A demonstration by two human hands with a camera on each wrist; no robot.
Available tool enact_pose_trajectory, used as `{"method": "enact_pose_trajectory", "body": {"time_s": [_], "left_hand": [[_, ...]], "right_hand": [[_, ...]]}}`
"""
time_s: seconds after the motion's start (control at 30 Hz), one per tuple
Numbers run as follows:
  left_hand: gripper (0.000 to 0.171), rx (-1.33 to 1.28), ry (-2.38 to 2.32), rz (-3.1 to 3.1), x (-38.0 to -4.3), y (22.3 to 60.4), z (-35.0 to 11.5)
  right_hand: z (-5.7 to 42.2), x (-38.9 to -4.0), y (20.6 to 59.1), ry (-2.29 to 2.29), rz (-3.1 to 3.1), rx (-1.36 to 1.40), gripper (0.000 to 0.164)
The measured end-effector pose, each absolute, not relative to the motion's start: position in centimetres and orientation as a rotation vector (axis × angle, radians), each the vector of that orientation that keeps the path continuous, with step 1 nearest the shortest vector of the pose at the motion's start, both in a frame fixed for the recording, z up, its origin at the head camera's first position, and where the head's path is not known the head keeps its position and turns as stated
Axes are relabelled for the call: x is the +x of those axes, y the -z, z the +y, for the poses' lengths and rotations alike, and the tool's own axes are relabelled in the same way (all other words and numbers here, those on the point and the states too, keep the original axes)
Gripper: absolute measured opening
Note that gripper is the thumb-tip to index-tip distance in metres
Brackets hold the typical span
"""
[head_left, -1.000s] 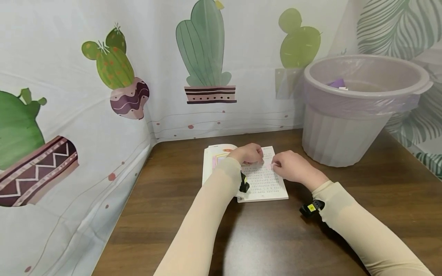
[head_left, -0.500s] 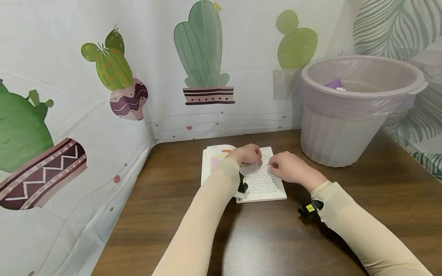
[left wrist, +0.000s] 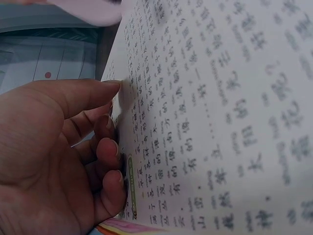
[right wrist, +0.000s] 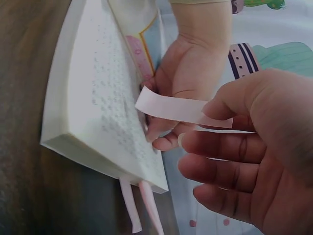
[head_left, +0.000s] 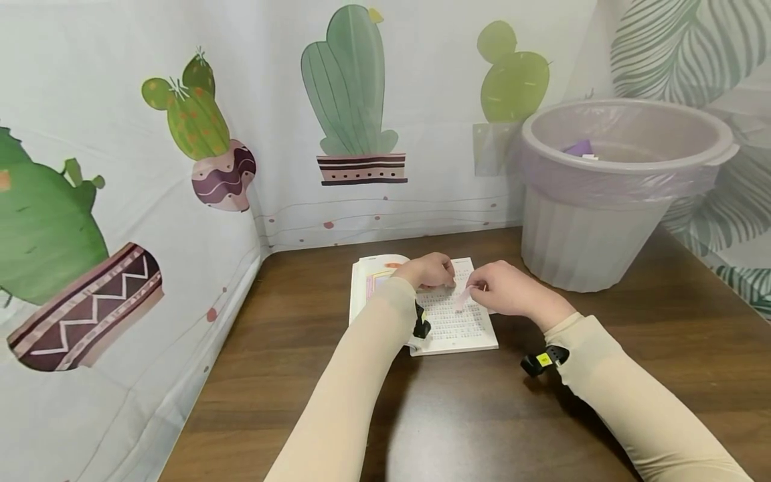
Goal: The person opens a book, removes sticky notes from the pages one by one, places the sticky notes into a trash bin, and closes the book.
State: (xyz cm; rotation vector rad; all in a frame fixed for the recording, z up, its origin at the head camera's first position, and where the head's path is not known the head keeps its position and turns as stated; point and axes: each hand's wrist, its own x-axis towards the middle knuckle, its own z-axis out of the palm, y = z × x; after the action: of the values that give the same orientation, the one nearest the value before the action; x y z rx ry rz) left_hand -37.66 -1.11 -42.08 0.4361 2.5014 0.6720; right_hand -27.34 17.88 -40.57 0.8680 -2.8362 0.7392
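A thick book [head_left: 458, 331] lies spread on the table, its right page covered in printed characters. Resting on that page is my left hand [head_left: 429, 270], fingers loosely bent and tips against the paper; the left wrist view shows its thumb [left wrist: 93, 93] at the page surface. My right hand [head_left: 508, 289] pinches one end of a pale pink paper strip [right wrist: 171, 107] between thumb and forefinger, over the right page. The strip's free end points toward the left hand. Two more pink strips [right wrist: 128, 205] stick out from the book's end in the right wrist view.
A grey bin [head_left: 596, 234] with a plastic liner stands at the back right, a purple item [head_left: 579, 148] inside it. Cactus-printed cloth [head_left: 434, 194] hangs behind and left of the brown table [head_left: 470, 415]. A black camera is strapped to each wrist.
My right hand has shifted slightly left over the page, and the pink strip now shows more fully, hanging from its fingertips. The left hand stays on the page.
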Motion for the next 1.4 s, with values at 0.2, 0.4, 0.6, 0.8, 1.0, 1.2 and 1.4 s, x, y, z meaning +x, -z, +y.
{"method": "enact_pose_trajectory", "body": {"time_s": [0.2,0.4,0.6,0.8,1.0,1.2,1.4], "left_hand": [[0.013,0.429,-0.713,2.484,-37.6,42.3,-1.2],[0.013,0.418,-0.711,2.486,-37.5,42.2,-1.0],[0.014,0.421,-0.669,2.504,-37.8,42.2,-1.1],[0.015,0.422,-0.632,2.527,-37.9,42.1,-1.5],[0.015,0.435,-0.64,2.532,-37.8,42.0,-1.9],[0.014,0.44,-0.647,2.528,-37.8,42.0,-2.0],[0.014,0.429,-0.658,2.526,-37.7,42.0,-1.7]], "right_hand": [[18.0,-27.0,39.7,-0.788,-2.821,0.869,0.02],[18.1,-26.3,38.3,-0.803,-2.795,0.892,0.025],[18.2,-25.4,36.2,-0.836,-2.707,0.917,0.027],[18.8,-24.8,32.7,-0.826,-2.639,0.957,0.025],[20.7,-24.7,26.6,-0.688,-2.599,0.966,0.023],[22.7,-24.4,19.5,-0.552,-2.608,0.893,0.028],[25.0,-25.8,13.8,-0.41,-2.656,0.73,0.029]]}}
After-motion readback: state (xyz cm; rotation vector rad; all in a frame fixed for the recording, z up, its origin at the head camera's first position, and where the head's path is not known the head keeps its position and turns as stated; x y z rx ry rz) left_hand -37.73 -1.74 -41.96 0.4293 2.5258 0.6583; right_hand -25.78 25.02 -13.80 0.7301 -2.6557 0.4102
